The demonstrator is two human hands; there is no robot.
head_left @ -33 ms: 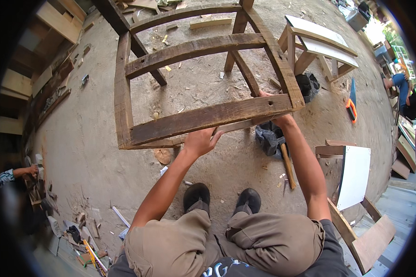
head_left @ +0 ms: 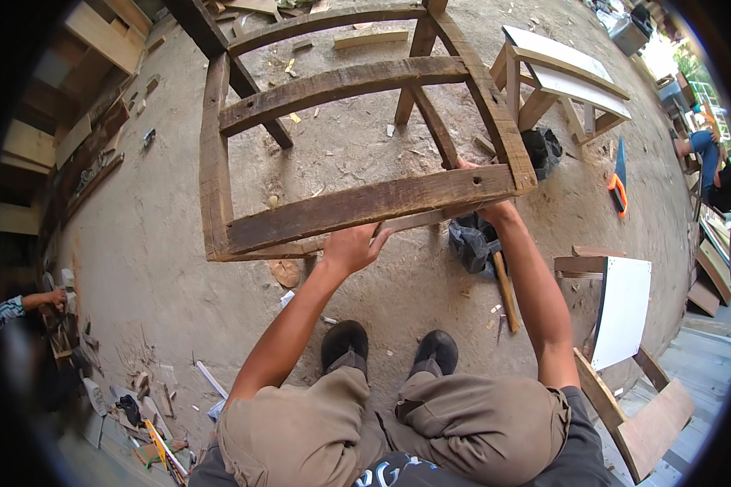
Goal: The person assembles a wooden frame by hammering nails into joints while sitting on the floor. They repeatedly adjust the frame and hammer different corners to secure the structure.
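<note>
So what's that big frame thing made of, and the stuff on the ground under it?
The frame looks like rough, unpainted old wood: brown, weathered beams with grain, cracks and holes. The ground seems to be bare packed dirt or dusty concrete; it's hard to say which. It is tan, matte and scattered with wood chips.

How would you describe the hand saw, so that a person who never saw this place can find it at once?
Start at the big dark wooden frame that both hands grip, then look right, past the pale wooden bench. The hand saw lies flat on the bare dirt floor beyond that bench. Its bright orange handle and blue blade set it apart from the brown wood all around.
</note>
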